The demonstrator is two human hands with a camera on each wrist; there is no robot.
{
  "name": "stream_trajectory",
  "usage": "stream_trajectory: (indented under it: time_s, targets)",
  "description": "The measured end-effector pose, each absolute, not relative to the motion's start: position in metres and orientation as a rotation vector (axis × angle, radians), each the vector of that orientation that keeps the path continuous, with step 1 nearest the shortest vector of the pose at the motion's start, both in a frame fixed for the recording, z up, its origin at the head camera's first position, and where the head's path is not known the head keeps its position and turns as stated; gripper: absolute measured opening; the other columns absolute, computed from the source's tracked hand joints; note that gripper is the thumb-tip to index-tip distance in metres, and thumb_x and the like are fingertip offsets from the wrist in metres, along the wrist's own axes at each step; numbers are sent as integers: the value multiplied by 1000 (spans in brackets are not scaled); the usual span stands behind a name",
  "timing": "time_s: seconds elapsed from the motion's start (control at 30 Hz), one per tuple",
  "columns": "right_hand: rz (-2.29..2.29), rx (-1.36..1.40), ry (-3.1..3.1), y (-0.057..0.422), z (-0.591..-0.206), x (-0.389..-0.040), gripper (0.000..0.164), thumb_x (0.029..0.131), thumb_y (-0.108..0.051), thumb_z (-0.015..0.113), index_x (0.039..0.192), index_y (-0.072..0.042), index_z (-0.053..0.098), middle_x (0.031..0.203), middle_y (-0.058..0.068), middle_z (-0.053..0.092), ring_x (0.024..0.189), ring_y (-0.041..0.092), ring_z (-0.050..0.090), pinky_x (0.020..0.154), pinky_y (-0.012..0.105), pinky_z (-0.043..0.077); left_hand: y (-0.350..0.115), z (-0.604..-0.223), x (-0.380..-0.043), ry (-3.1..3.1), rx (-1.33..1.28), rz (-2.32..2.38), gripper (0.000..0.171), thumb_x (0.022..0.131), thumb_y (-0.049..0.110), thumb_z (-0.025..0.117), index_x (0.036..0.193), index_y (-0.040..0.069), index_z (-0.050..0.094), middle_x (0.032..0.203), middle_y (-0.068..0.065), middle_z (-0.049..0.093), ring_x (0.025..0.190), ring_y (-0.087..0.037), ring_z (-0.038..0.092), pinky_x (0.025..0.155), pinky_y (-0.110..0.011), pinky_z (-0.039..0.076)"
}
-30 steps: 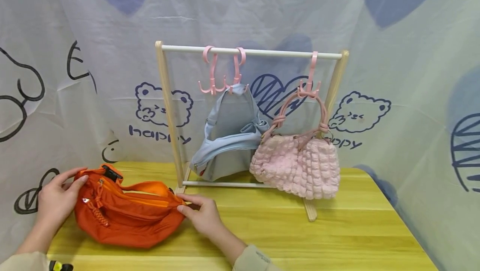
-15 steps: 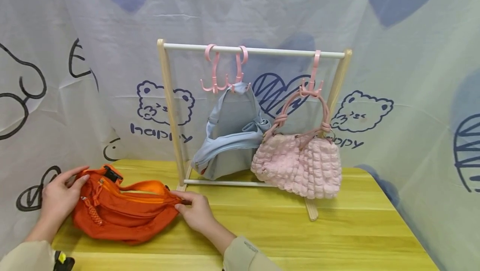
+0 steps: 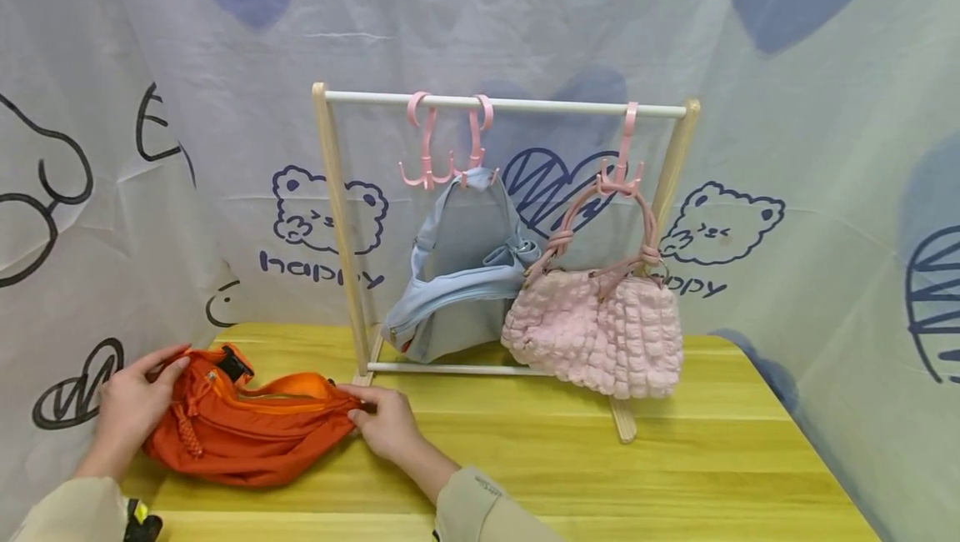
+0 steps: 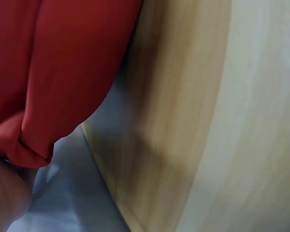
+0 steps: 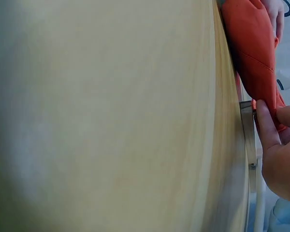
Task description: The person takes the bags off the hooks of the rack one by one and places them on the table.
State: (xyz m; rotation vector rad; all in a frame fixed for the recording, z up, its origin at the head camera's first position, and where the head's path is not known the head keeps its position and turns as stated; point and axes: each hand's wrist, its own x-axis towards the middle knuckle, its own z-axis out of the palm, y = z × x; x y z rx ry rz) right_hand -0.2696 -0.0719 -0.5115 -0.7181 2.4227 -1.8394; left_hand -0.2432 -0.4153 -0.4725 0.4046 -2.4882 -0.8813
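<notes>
"Orange-red fabric waist bag [image 3: 247, 446]: state its position."

"Over the left part of the yellow wood-grain tabletop [image 3: 675, 475], near its left edge and forward of its rear left corner. Contact between the bag's underside and the surface cannot be confirmed."

"State of the grip?"

"Both ends are held. The left hand [image 3: 138, 400] grips the left end; the right hand [image 3: 390, 425] pinches the right end between thumb and fingers. The orange fabric strap [image 3: 296, 383] arches loosely along the top; the black plastic buckle [image 3: 234, 364] sits near the left hand."

"Which step is in hand?"

"In my judgement, two-handed positioning of the bag. It is not hung."

"What does the next move call for?"

"Probably one hand shifted to the strap, with the other supporting the body. Should a lift follow, keep clear of the wooden rack with white rails [image 3: 341, 225], near the tabletop's rear edge. Its leftmost pink plastic hook [image 3: 427, 150] carries no bag and seems the likeliest support. Right of it hang a light blue fabric waist bag [image 3: 465, 285] and a pink puckered fabric handbag [image 3: 600, 329]; avoid disturbing either."
</notes>
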Motion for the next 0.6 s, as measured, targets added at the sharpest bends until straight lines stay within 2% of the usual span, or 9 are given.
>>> stream_trajectory:
  time_s: [0.23,0.4,0.6]
  targets:
    - [-1730,-729,2515,-70,-514,-272,40,93,3,73,126,-20,78,128,4,73,107,3,65,81,17,52,-419,-481,-245,-2541,428,-888,49,110,36,52,142,1,61,142,-38,51,129,-60,45,103,-71,38]
    - [-1711,-726,2491,-70,-515,-272,43,93,5,71,128,-19,77,131,7,72,102,7,68,77,16,52,-422,-486,-243,-2554,434,-884,49,110,36,52,142,-1,60,143,-37,50,129,-62,45,103,-71,38]
    - [-1632,-742,2546,-70,-514,-272,44,94,3,71,130,-22,76,130,3,72,114,8,65,93,22,52,-427,-491,-242,-2617,438,-870,52,110,35,50,141,-6,56,143,-43,44,129,-65,41,105,-72,36]
